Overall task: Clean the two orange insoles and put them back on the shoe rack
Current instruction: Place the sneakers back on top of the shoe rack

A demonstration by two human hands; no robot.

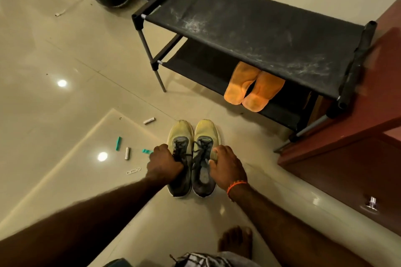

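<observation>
At the lower middle of the frame, the left hand (165,163) grips the collar of the left shoe (180,158) and the right hand (225,166) curls round the side of the right shoe (204,156), both shoes standing on the floor (86,60). The two orange insoles (252,86) lie side by side on the lower shelf of the shoe rack (249,30), right of centre, their ends hanging over the front edge. They look thin, light and floppy; pinching each at that overhanging end should lift it easily, though it will likely droop.
</observation>
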